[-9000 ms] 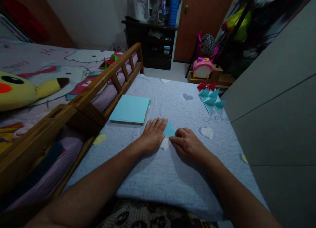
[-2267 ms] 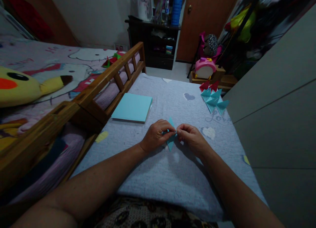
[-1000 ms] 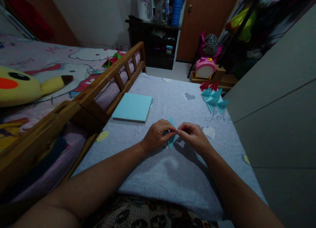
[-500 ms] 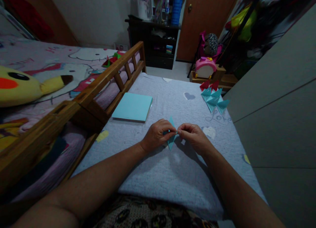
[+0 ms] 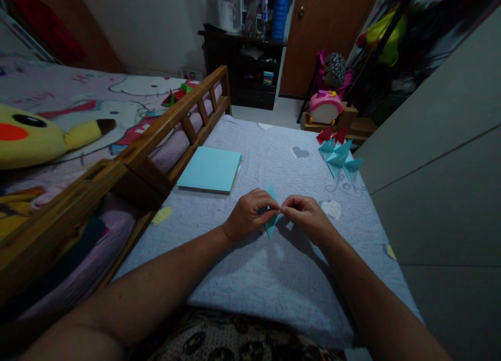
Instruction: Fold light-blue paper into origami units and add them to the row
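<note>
A light blue folded paper piece (image 5: 271, 228) is held just above the bed sheet, with one point toward me and another pointing away. My left hand (image 5: 252, 211) pinches its middle between thumb and fingers, hiding part of it. From the other side, my right hand (image 5: 306, 214) has thumb and forefinger closed at the small right tip of the same paper. The fingertips of both hands nearly touch there. Ahead to the left lies a stack of light blue paper sheets (image 5: 211, 169). Several light blue folded paper pieces (image 5: 340, 157) stand at the far right.
Red folded paper pieces (image 5: 325, 135) sit behind the blue ones. A wooden bed rail (image 5: 172, 121) runs along the left, with a yellow plush toy (image 5: 35, 136) beyond it. A pale cabinet (image 5: 442, 194) borders the right side. The patterned sheet (image 5: 250, 277) lies beneath my hands.
Both hands keep their pinch on the folded paper. My right fingertips have shifted very slightly left; everything else looks the same.
</note>
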Available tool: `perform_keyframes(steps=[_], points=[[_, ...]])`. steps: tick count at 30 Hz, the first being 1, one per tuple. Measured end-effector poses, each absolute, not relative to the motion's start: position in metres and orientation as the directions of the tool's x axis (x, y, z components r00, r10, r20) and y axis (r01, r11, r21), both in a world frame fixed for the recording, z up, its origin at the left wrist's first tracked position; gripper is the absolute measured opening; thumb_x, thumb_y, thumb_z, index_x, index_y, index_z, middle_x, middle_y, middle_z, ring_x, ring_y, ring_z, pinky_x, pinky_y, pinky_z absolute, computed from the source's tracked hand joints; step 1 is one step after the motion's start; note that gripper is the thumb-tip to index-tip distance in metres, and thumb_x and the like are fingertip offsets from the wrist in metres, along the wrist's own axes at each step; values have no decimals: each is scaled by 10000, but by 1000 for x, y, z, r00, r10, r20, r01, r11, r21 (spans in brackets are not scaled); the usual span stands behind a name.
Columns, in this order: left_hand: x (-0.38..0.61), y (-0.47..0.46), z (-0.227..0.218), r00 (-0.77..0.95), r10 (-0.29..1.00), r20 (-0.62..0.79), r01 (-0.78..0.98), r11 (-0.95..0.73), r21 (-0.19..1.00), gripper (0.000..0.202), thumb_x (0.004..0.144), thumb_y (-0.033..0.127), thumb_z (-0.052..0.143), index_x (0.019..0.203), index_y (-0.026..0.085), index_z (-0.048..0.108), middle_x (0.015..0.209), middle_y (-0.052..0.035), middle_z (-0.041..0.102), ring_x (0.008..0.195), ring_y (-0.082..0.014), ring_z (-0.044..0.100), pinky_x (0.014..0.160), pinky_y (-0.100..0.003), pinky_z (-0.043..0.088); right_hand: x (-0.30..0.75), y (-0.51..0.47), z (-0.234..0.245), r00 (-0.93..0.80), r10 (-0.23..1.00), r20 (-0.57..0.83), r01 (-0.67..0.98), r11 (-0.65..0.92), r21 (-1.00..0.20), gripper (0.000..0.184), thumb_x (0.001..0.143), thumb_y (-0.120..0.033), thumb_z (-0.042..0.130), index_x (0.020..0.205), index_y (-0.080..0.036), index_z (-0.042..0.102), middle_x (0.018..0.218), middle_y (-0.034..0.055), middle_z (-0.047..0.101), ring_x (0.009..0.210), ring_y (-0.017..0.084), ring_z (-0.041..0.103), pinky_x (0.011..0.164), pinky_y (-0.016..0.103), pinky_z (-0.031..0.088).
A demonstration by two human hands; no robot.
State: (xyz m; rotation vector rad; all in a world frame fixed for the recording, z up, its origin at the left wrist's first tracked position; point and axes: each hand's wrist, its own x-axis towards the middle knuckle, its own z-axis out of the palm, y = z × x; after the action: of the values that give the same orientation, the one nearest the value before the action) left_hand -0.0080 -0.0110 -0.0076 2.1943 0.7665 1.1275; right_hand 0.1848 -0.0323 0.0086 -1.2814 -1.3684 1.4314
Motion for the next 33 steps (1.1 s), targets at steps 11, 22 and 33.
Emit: perform_keyframes(steps=[11, 22, 33], points=[[-8, -10, -7, 484, 702, 523, 205, -671, 712, 93, 921, 217, 649, 854, 187, 705, 778, -25, 687, 771, -167, 613, 753, -323, 476, 185, -31, 13, -212, 970, -117, 197, -75, -978, 177, 708, -349, 695, 659, -186, 645, 569, -29, 554, 523, 105, 454, 516, 250, 326], [-9, -11, -6, 495, 698, 516, 199, -670, 715, 81, 918, 184, 647, 856, 182, 699, 779, -20, 680, 770, -160, 602, 746, -309, 464, 188, -31, 17, -242, 968, 72, 421, 172, -891, 96, 744, -250, 621, 670, -202, 661, 623, -4, 616, 593, 135, 529, 575, 260, 393], [-7, -12, -7, 494, 705, 509, 212, -666, 715, 102, 932, 208, 615, 850, 184, 670, 781, -15, 654, 769, -156, 590, 737, -298, 465, 187, -31, 16, -264, 964, 29, 425, 143, -894, 151, 796, -300, 577, 716, -183, 628, 618, -20, 560, 575, 115, 483, 548, 246, 349]])
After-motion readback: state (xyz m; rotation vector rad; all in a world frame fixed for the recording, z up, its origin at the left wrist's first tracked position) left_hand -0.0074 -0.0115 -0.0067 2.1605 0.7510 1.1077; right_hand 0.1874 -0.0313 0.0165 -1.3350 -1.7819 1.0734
